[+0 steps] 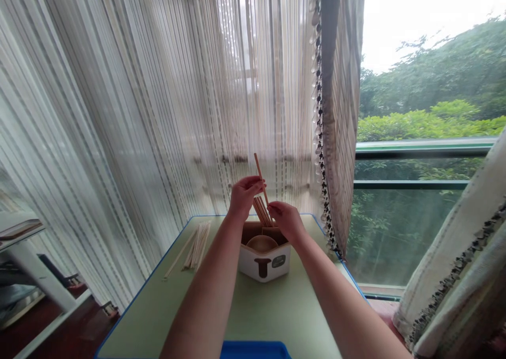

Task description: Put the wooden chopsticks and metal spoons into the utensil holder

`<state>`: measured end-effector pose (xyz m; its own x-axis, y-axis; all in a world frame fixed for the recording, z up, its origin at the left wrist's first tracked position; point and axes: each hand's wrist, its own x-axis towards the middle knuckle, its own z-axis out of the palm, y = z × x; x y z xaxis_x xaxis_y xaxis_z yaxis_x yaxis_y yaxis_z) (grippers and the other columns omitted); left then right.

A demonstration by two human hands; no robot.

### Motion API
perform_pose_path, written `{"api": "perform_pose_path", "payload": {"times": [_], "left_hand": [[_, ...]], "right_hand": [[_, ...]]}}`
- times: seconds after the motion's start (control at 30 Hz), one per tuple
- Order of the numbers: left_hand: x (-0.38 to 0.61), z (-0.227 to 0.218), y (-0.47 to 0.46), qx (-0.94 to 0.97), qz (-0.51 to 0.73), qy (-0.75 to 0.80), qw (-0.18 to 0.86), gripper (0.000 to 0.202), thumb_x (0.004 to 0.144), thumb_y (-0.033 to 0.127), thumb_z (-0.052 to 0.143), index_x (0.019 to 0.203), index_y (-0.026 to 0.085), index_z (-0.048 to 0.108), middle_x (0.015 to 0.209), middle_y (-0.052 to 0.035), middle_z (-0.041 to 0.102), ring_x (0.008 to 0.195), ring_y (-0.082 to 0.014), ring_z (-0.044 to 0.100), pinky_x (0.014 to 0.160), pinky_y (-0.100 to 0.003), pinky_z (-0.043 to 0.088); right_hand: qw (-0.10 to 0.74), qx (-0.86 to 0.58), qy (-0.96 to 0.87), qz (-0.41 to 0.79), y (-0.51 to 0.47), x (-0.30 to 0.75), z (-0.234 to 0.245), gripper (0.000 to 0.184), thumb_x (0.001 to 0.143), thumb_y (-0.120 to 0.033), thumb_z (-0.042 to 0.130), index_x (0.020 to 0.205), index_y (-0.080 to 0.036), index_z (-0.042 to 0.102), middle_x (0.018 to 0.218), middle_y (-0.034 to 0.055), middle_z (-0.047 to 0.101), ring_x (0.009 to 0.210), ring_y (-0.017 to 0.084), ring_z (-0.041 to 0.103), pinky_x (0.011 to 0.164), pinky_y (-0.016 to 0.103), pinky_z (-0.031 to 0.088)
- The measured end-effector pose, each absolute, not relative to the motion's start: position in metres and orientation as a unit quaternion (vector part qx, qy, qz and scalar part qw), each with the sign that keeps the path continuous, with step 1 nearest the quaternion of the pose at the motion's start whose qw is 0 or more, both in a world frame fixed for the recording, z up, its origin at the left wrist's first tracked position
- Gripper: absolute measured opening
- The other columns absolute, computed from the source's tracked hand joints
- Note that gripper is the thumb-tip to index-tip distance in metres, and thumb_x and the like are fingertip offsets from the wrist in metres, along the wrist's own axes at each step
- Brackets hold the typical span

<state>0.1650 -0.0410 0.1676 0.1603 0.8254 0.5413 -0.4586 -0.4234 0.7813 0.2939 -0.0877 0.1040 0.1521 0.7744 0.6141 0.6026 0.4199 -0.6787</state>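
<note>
Above a white box (253,267) on our desk (272,317), we pinch a wooden stick (257,164) mid-length with our left hand (245,193), its lower end with our right hand (288,219); light fingertips should steady it.

Here's the green table (146,317), edged in blue: white box (252,265) standing there, pale sticks (196,251) lying loose to its left!
</note>
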Motion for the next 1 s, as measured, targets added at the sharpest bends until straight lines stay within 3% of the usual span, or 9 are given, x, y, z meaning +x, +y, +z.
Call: {"api": "perform_pose_path", "payload": {"times": [0.37,0.6,0.8,1.0], "left_hand": [[0.162,0.155,-0.038,0.64,0.613,0.224,0.407,0.026,0.065,0.032,0.07,0.083,0.014,0.067,0.08,-0.0082,0.07,0.078,-0.0192,0.066,0.077,-0.034,0.05],[0.159,0.15,-0.035,0.635,0.616,0.238,0.401,0.028,0.066,0.036,0.069,0.084,0.013,0.069,0.078,-0.0087,0.07,0.077,-0.0191,0.065,0.077,-0.033,0.049],[0.163,0.146,-0.036,0.654,0.592,0.26,0.393,0.027,0.063,0.036,0.071,0.079,0.015,0.071,0.078,-0.0081,0.071,0.076,-0.02,0.065,0.074,-0.032,0.049],[0.16,0.149,-0.037,0.679,0.583,0.274,0.351,0.031,0.069,0.041,0.065,0.083,0.015,0.072,0.083,-0.0084,0.071,0.08,-0.0198,0.064,0.076,-0.032,0.047]], "right_hand": [[0.58,-0.508,-0.626,0.114,-0.083,0.293,0.09,0.019,0.078,-0.032,0.053,0.086,-0.022,0.067,0.081,0.0025,0.069,0.074,0.016,0.064,0.069,0.026,0.049],[0.53,-0.537,-0.649,0.102,-0.083,0.298,0.08,0.018,0.078,-0.034,0.055,0.081,-0.022,0.069,0.078,0.003,0.069,0.073,0.017,0.063,0.068,0.027,0.048],[0.554,-0.525,-0.639,0.094,-0.083,0.297,0.082,0.021,0.079,-0.032,0.053,0.091,-0.021,0.067,0.084,0.0042,0.069,0.075,0.016,0.063,0.071,0.027,0.048],[0.52,-0.542,-0.658,0.056,-0.082,0.301,0.077,0.018,0.079,-0.029,0.053,0.086,-0.023,0.069,0.083,0.0035,0.069,0.078,0.018,0.062,0.073,0.029,0.047]]}}
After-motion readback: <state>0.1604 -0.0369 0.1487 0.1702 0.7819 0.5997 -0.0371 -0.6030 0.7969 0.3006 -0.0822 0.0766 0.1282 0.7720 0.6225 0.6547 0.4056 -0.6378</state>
